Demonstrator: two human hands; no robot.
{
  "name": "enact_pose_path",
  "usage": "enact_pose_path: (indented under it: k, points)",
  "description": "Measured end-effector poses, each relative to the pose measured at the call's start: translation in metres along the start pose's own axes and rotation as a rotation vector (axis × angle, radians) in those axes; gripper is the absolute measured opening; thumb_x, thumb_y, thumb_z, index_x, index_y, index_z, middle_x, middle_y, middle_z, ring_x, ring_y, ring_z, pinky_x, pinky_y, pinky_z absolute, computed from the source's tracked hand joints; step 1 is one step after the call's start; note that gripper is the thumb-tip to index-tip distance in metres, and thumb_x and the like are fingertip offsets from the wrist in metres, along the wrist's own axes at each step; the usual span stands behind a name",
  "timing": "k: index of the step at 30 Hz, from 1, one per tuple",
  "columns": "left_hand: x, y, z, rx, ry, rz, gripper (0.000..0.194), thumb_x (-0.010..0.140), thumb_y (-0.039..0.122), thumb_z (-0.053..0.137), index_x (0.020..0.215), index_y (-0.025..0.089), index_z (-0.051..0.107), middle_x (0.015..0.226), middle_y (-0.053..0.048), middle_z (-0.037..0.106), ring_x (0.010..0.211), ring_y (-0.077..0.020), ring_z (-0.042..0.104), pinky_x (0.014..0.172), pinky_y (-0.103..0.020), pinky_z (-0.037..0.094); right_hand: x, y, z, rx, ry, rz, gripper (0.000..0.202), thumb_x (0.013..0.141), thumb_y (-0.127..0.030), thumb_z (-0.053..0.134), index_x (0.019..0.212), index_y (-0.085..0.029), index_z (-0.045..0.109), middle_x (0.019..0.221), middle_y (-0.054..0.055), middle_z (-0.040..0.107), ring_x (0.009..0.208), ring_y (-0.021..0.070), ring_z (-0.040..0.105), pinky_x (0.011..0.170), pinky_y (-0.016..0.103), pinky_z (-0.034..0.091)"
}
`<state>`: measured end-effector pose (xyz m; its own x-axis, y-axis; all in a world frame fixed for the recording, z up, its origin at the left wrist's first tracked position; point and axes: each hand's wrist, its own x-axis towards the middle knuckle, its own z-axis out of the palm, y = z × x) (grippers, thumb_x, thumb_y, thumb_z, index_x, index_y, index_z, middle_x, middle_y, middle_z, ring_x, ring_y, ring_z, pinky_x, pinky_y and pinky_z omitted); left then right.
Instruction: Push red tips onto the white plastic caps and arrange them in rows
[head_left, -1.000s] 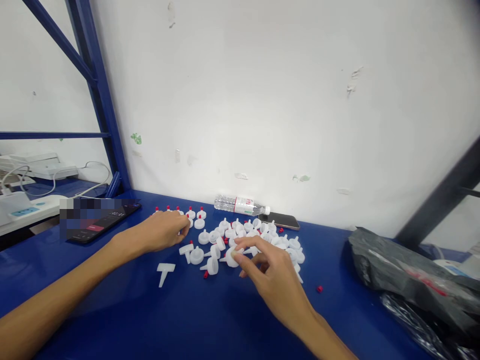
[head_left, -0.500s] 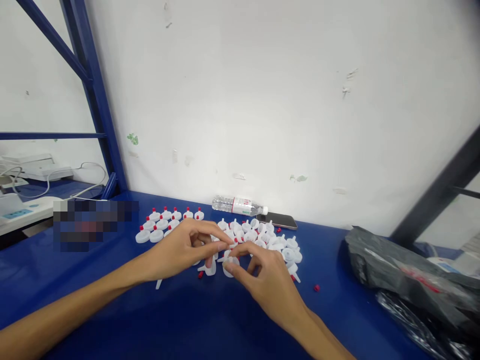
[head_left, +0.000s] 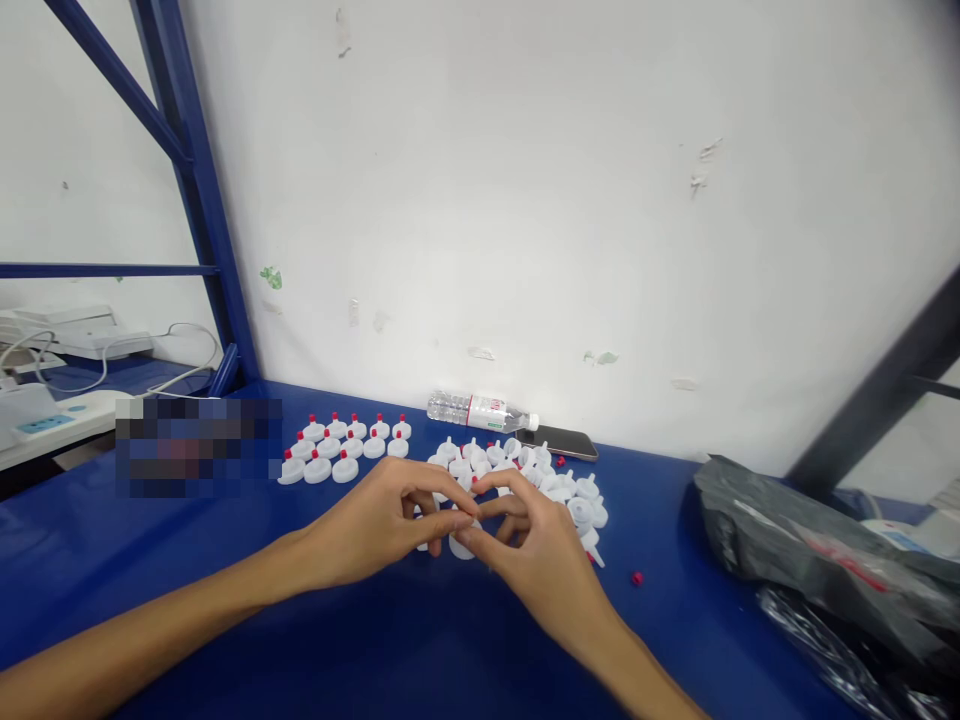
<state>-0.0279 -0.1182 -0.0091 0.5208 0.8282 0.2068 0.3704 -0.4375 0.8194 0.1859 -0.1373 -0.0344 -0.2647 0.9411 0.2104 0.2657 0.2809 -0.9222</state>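
My left hand (head_left: 390, 520) and my right hand (head_left: 536, 535) meet over the front of a pile of white spouted caps (head_left: 559, 487). Between their fingertips is a white cap (head_left: 463, 545), its wide round part hanging below. The thumbs and forefingers of both hands are bent in a pinch around its top, which the fingers mostly hide. To the left, white caps with red tips (head_left: 317, 469) stand upright in rows. A loose red tip (head_left: 637, 579) lies right of my right hand.
A clear bottle (head_left: 487, 412) lies by the wall, next to a dark phone (head_left: 562, 441). A dark plastic bag (head_left: 810, 540) sits at the right. Blue posts (head_left: 195, 190) frame the left side, near a white power strip (head_left: 60, 425).
Both hands have drawn closer together around the white cap, my left hand shifting slightly right and down. The view has shifted a little.
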Motion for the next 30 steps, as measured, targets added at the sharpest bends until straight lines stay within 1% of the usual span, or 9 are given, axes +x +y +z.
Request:
enact_pose_path:
  k: [4, 8, 11, 14, 16, 19, 22, 26, 30]
  points:
    - [-0.001, -0.002, 0.003, 0.035, 0.001, -0.012, 0.030, 0.094, 0.048, 0.075, 0.101, 0.021, 0.085, 0.076, -0.004, 0.079, 0.059, -0.0150, 0.072, 0.051, -0.022, 0.047, 0.000, 0.003, 0.001, 0.110, -0.023, 0.019, 0.030, 0.086, -0.033, 0.082, 0.108, -0.025, 0.064, 0.090, 0.002, 0.082, 0.075, 0.0209, 0.078, 0.066, 0.028, 0.053]
    - [-0.001, 0.001, -0.005, 0.089, 0.100, 0.049, 0.029, 0.092, 0.048, 0.075, 0.099, 0.022, 0.086, 0.083, -0.005, 0.081, 0.054, -0.0112, 0.063, 0.050, -0.024, 0.043, -0.002, 0.001, 0.001, 0.205, -0.056, -0.011, 0.035, 0.087, -0.036, 0.083, 0.116, -0.026, 0.063, 0.110, 0.005, 0.082, 0.088, 0.0217, 0.081, 0.072, 0.028, 0.058]
    - [0.003, 0.003, -0.027, 0.227, 0.258, 0.038, 0.032, 0.092, 0.050, 0.072, 0.100, 0.022, 0.086, 0.069, -0.002, 0.075, 0.052, -0.0111, 0.053, 0.050, -0.025, 0.038, -0.003, -0.003, -0.002, 0.157, 0.016, -0.045, 0.036, 0.094, -0.042, 0.075, 0.125, -0.028, 0.062, 0.131, 0.008, 0.075, 0.092, 0.0209, 0.080, 0.065, 0.026, 0.057]
    - [0.010, -0.001, -0.059, 0.446, 0.341, -0.041, 0.037, 0.093, 0.052, 0.069, 0.110, 0.023, 0.085, 0.071, -0.002, 0.076, 0.056, -0.0138, 0.056, 0.056, -0.026, 0.042, -0.002, -0.004, -0.006, 0.100, 0.110, -0.050, 0.034, 0.099, -0.050, 0.067, 0.124, -0.027, 0.062, 0.133, 0.011, 0.073, 0.085, 0.0206, 0.080, 0.056, 0.024, 0.053]
    - [0.015, -0.010, -0.078, 0.596, 0.304, -0.098, 0.038, 0.095, 0.049, 0.065, 0.118, 0.025, 0.084, 0.078, -0.002, 0.080, 0.063, -0.0162, 0.062, 0.063, -0.028, 0.047, -0.001, -0.003, -0.009, 0.084, 0.143, -0.046, 0.035, 0.100, -0.052, 0.065, 0.123, -0.026, 0.061, 0.131, 0.011, 0.074, 0.081, 0.0202, 0.080, 0.054, 0.024, 0.051]
    - [0.020, -0.028, -0.093, 0.697, 0.201, -0.145, 0.033, 0.095, 0.048, 0.062, 0.104, 0.026, 0.086, 0.087, -0.004, 0.083, 0.072, -0.0196, 0.069, 0.070, -0.030, 0.049, 0.000, -0.001, -0.009, 0.068, 0.144, -0.042, 0.035, 0.100, -0.052, 0.063, 0.123, -0.026, 0.061, 0.129, 0.011, 0.074, 0.077, 0.0197, 0.079, 0.054, 0.025, 0.051]
    - [0.021, -0.041, -0.094, 0.713, 0.119, -0.173, 0.024, 0.090, 0.042, 0.067, 0.093, 0.028, 0.086, 0.091, -0.004, 0.084, 0.075, -0.0214, 0.073, 0.068, -0.029, 0.047, 0.001, 0.000, -0.008, 0.057, 0.129, -0.043, 0.033, 0.101, -0.051, 0.062, 0.123, -0.026, 0.060, 0.128, 0.011, 0.074, 0.075, 0.0189, 0.079, 0.055, 0.025, 0.051]
    - [0.019, -0.052, -0.094, 0.721, 0.076, -0.223, 0.017, 0.086, 0.033, 0.066, 0.084, 0.026, 0.082, 0.096, -0.005, 0.083, 0.077, -0.0221, 0.074, 0.065, -0.029, 0.045, -0.001, -0.002, -0.009, 0.059, 0.128, -0.040, 0.029, 0.100, -0.048, 0.063, 0.120, -0.026, 0.061, 0.125, 0.009, 0.074, 0.072, 0.0176, 0.078, 0.055, 0.025, 0.050]
    - [0.018, -0.063, -0.102, 0.678, 0.026, -0.301, 0.016, 0.084, 0.033, 0.065, 0.079, 0.023, 0.076, 0.093, -0.004, 0.082, 0.059, -0.0174, 0.070, 0.058, -0.028, 0.045, -0.002, -0.003, -0.009, 0.046, 0.120, -0.046, 0.023, 0.101, -0.043, 0.062, 0.116, -0.026, 0.063, 0.123, 0.007, 0.074, 0.069, 0.0156, 0.076, 0.055, 0.024, 0.049]
